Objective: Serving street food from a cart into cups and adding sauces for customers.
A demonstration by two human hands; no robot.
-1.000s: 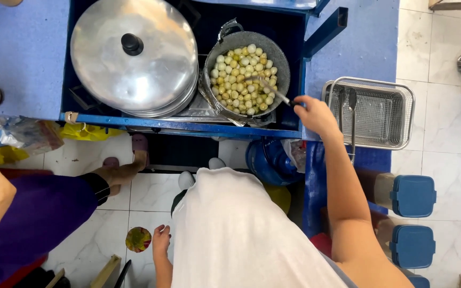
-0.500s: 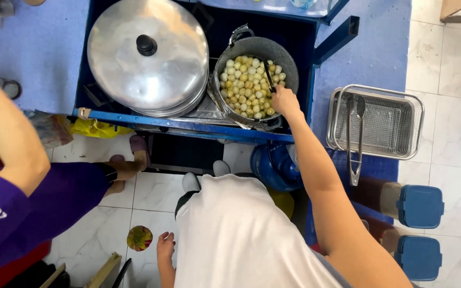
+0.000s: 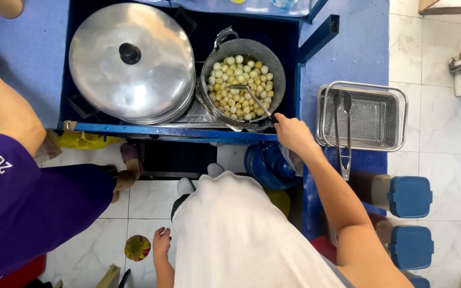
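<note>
Right hand (image 3: 293, 133) clenched on skimmer (image 3: 252, 97), head resting among pale balls (image 3: 240, 88) in pan (image 3: 275, 64) beside lidded pot (image 3: 132, 61). Left hand (image 3: 161, 242) released, hanging low by apron (image 3: 241, 234).

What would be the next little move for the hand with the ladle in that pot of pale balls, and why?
Probably a gentle sweep of the ladle through the balls. The right hand grips its handle at the near rim of the pot, the scoop end already rests among the crowded balls, and the left hand hangs idle.
</note>
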